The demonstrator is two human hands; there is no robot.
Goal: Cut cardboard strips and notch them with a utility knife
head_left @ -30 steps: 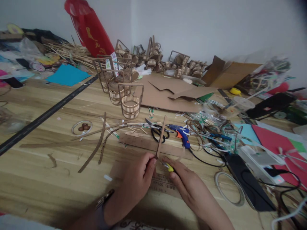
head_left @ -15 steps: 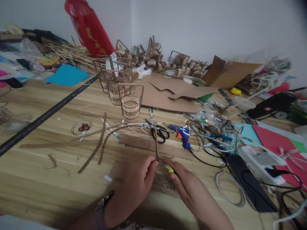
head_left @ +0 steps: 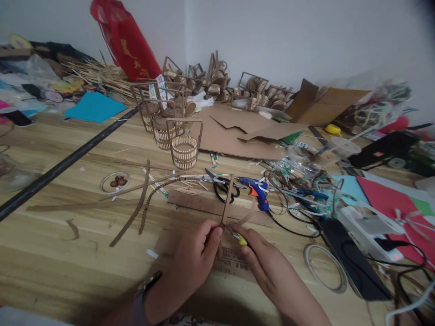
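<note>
Knife (head_left: 242, 240) clasped in the right hand (head_left: 268, 260) could, if I press hard, skid off the thin strip (head_left: 228, 198) into the left hand (head_left: 195, 251) pinching it nearby

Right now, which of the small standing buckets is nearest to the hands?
The frontmost bucket, its top uncovered; the other standing buckets are all farther back.
</note>
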